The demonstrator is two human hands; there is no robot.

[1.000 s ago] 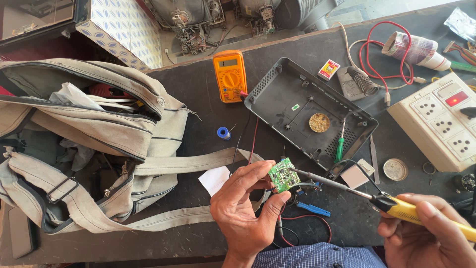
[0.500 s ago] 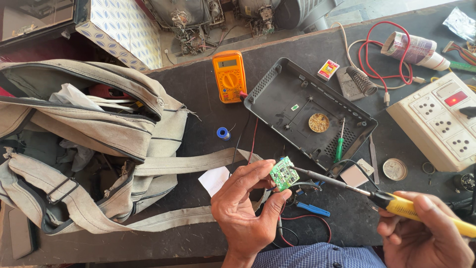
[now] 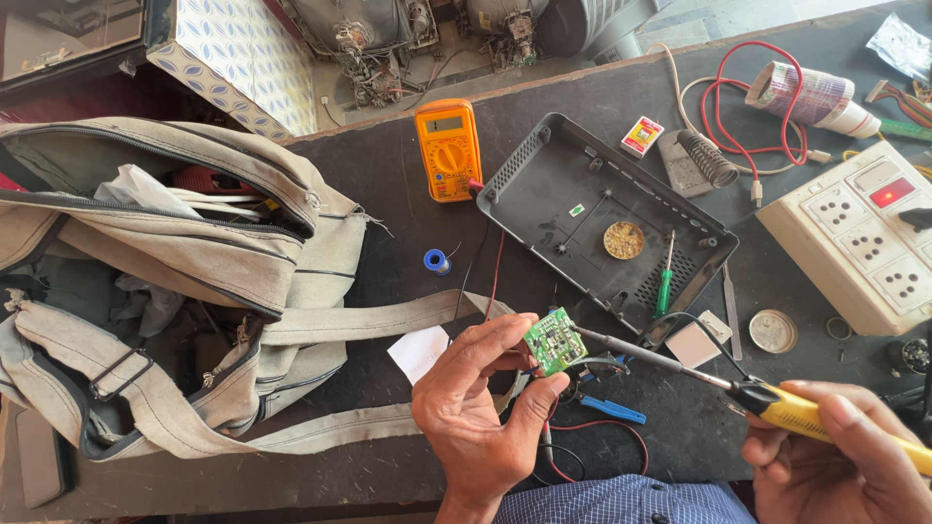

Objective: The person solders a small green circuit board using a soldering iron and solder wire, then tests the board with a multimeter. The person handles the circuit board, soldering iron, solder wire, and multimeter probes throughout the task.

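Left hand (image 3: pixel 476 412) raised over near edge of bench (image 3: pixel 388 194), fingers (image 3: pixel 510 335) pinching small green circuit board (image 3: pixel 554 341) by its left and near edges, thumb under the near corner. Board tilted, component face up.

Right hand (image 3: pixel 845 451) at near right, fingers wrapped tight round yellow handle of soldering iron (image 3: pixel 680 364). Metal shaft ran left and slightly far, tip touching right edge of the board.

Beneath the board: blue-handled pliers (image 3: pixel 607 408) flat on bench, with red and black leads (image 3: pixel 602 432) looping near them. White paper scrap (image 3: pixel 419 351) just left of left hand.

Beyond the hands: open black plastic case (image 3: pixel 602 218), set askew, holding a round tin of yellowish flux (image 3: pixel 623 240) and a green-handled screwdriver (image 3: pixel 663 281). Tweezers (image 3: pixel 730 311) and a small round lid (image 3: pixel 773 331) just right of case's near corner.

Orange multimeter (image 3: pixel 448 150) to the far left of the case; small blue spool (image 3: pixel 436 260) nearer, between multimeter and hand. Beige canvas bag (image 3: pixel 184 281) filled left side of bench, unzipped, strap trailing right toward left hand.

Far right: white socket strip (image 3: pixel 859 233), coiled iron stand (image 3: pixel 707 157), red cable loop (image 3: pixel 738 107), roll in clear wrap (image 3: pixel 811 95).
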